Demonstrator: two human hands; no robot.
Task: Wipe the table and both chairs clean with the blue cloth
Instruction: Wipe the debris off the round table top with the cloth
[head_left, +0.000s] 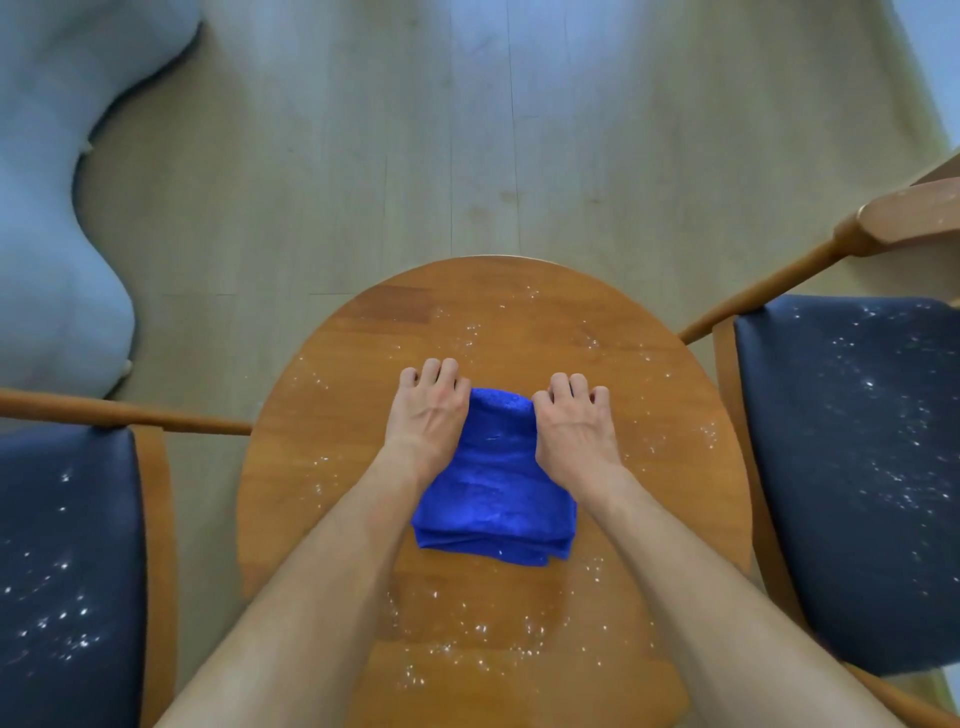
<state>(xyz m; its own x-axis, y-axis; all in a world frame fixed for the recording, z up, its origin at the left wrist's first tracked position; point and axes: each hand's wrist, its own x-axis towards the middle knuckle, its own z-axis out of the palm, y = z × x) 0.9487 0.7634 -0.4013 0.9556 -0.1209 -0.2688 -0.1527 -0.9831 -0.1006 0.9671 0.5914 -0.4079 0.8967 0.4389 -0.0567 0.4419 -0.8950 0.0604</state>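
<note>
The job looks barely begun; white specks lie scattered over the round wooden table (649, 467), near and far of the cloth, and both dark chair seats, the left chair (67, 571) and the right chair (852, 467), are speckled too, so nothing appears wiped yet; table and both chairs are all left to do, as far as I can judge. The cloth (493, 493) lies folded in a thick square pad near the middle of the table, bright blue, plush, its layered edges showing on the near side. The left hand (428, 415) and right hand (574, 423) sit at its far corners, fingers curled down over the edge and seeming to grip the fabric, though the fingertips are tucked out of sight.
</note>
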